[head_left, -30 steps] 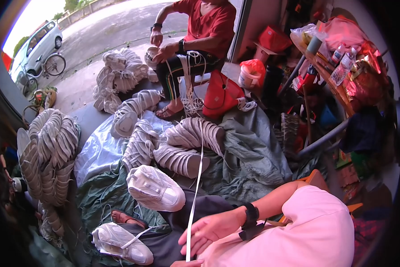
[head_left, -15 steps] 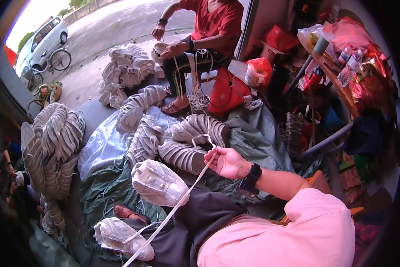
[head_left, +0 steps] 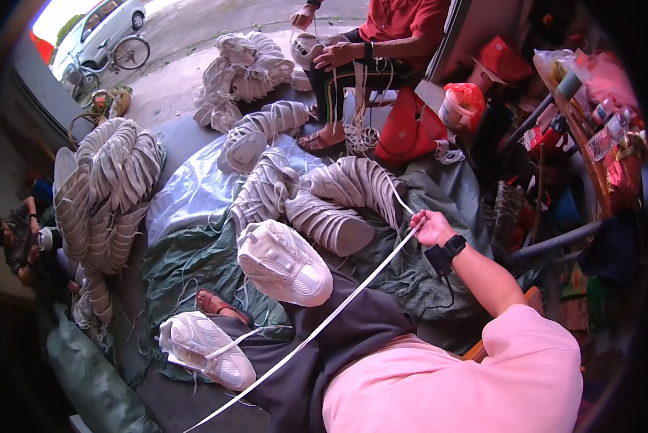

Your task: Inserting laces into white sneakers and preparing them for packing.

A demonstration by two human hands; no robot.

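Head view, right hand [head_left: 430, 226] gripping taut white lace [head_left: 324, 323], white shoe [head_left: 284, 263] beside (left hand probably hidden)

Daylit concrete yard [head_left: 194, 79]; green tarpaulin [head_left: 194, 260] covers the floor.

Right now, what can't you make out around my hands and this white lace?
- Left hand: nowhere in the head view.
- White lace: its lower end runs off the bottom edge.
- Right hand: fingers curl around the lace, hiding the grip.
- White shoe on the lap: eyelets too small.

White shoe [head_left: 284, 263], white lace [head_left: 338, 310], pink shirt [head_left: 468, 375], green tarp [head_left: 187, 267], red bag [head_left: 410, 133].
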